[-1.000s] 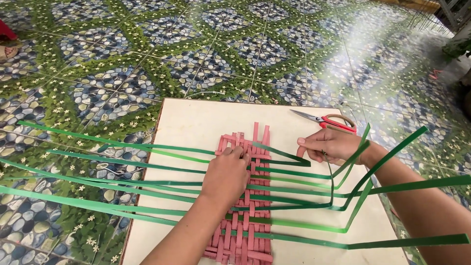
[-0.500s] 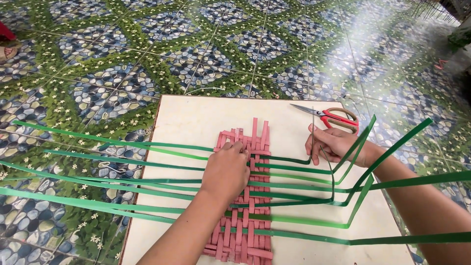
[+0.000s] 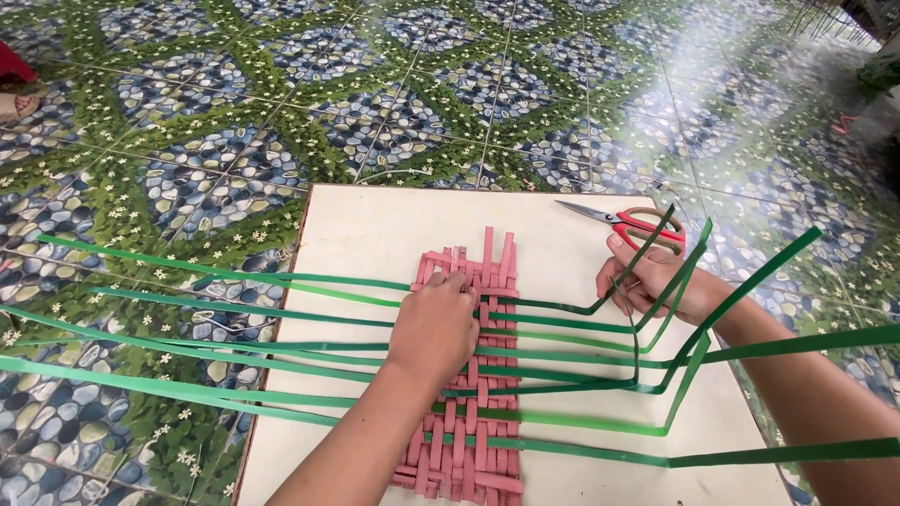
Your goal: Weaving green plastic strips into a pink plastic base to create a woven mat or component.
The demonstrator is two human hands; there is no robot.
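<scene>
On the white board (image 3: 375, 234) your left hand (image 3: 436, 323) presses flat, fingers open, on the pink woven mat (image 3: 469, 375). Your right hand (image 3: 652, 281) pinches a green strip (image 3: 562, 309) beside the red scissors (image 3: 637, 223).

Left hand (image 3: 433, 330) covering part of the pink woven mat (image 3: 466, 375), green strips (image 3: 187, 389) running off both side edges (ends unseen), both arms cut off at the bottom edge

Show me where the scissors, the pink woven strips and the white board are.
scissors (image 3: 647, 225): head view, on the red handles.
pink woven strips (image 3: 473, 440): head view, lower part of the weave.
white board (image 3: 375, 234): head view, bare upper-left surface.
</scene>
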